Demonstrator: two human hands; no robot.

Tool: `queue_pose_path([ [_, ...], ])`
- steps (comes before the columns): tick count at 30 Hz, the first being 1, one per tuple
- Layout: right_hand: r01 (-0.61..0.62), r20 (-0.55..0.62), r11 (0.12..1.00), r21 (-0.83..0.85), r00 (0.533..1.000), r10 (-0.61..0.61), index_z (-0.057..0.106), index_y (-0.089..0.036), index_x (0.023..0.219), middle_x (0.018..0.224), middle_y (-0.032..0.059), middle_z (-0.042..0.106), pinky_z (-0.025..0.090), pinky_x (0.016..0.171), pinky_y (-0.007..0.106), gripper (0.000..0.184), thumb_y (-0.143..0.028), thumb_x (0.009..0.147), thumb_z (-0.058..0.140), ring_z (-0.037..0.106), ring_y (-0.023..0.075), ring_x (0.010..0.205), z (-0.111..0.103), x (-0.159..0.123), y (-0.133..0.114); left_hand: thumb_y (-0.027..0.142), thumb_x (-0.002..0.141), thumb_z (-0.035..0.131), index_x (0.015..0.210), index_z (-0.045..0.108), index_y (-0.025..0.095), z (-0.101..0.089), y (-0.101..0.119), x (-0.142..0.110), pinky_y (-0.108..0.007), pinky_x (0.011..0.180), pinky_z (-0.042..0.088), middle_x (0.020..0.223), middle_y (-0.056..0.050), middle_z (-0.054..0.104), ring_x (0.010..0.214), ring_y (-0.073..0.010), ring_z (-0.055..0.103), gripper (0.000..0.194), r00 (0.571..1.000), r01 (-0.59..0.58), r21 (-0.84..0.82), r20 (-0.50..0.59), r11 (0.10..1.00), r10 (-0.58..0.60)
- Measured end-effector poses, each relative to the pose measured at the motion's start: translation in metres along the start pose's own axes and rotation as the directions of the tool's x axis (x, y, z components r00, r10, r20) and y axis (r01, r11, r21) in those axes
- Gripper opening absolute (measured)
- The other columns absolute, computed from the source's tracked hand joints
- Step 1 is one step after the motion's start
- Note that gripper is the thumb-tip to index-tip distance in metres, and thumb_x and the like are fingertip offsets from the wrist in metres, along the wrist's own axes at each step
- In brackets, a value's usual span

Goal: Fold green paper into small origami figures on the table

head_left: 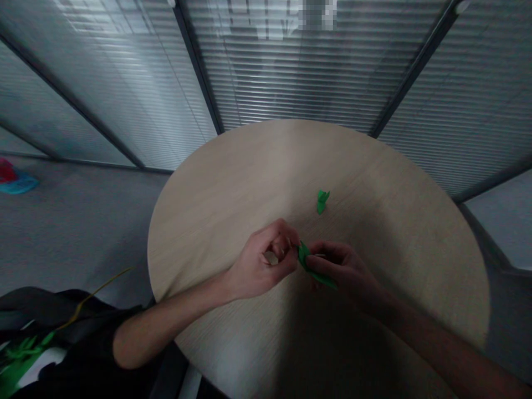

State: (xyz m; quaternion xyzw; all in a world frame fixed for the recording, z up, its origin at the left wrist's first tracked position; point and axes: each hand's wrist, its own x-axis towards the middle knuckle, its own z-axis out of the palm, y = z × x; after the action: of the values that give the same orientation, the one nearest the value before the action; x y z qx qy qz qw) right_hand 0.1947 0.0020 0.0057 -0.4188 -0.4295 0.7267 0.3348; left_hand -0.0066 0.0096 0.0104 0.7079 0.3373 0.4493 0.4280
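Head view: the left hand curls nearly shut beside a green paper piece, its hold unclear; the right hand pinches that piece above the worktop, near a small green folded paper. Close, steady pinches suit this paper.

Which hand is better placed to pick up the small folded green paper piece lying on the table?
Left, probably. The left hand has its fingertips closer to the folded green paper piece on the round wooden table, while the right hand sits lower, gripping the green paper sheet.
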Motion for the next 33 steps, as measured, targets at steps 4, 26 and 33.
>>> queue_pose_path([
  [4, 0.008, 0.006, 1.000, 0.011, 1.000, -0.008, 0.073, -0.017, 0.082, 0.068, -0.0018, 0.062, 0.048, 0.052, 0.022, 0.034, -0.047, 0.073, 0.086, 0.057, 0.0098, 0.058, -0.0001, -0.0007, -0.0004, 0.013, 0.087, 0.064, 0.074, 0.046, 0.019, 0.0000, 0.0007, 0.0012, -0.025, 0.063, 0.048, 0.084, -0.003, 0.060, 0.074, -0.0125, 0.058, 0.023, 0.995, -0.091, 0.018, -0.029, 0.996, 0.091],
  [26, 0.246, -0.166, 0.937, -0.247, 0.942, -0.291, 0.072, -0.020, 0.084, 0.068, -0.0001, 0.064, 0.052, 0.054, 0.025, 0.028, -0.047, 0.081, 0.079, 0.060, 0.0125, 0.059, 0.0049, -0.0025, 0.0074, 0.009, 0.092, 0.060, 0.095, 0.058, 0.019, -0.0019, -0.0020, 0.0011, -0.026, 0.061, 0.049, 0.086, -0.004, 0.062, 0.071, -0.0131, 0.059, 0.010, 0.950, -0.275, 0.329, -0.051, 0.904, 0.307],
  [33, 0.419, -0.130, 0.791, -0.445, 0.844, -0.520, 0.072, -0.021, 0.084, 0.074, 0.0010, 0.065, 0.051, 0.052, 0.023, 0.015, -0.036, 0.088, 0.072, 0.061, 0.0118, 0.060, 0.0059, -0.0037, 0.0054, 0.012, 0.097, 0.056, 0.100, 0.063, 0.019, -0.0022, -0.0049, -0.0006, -0.029, 0.069, 0.053, 0.091, -0.007, 0.066, 0.081, -0.0164, 0.064, 0.010, 0.935, -0.316, 0.336, -0.048, 0.887, 0.351],
])
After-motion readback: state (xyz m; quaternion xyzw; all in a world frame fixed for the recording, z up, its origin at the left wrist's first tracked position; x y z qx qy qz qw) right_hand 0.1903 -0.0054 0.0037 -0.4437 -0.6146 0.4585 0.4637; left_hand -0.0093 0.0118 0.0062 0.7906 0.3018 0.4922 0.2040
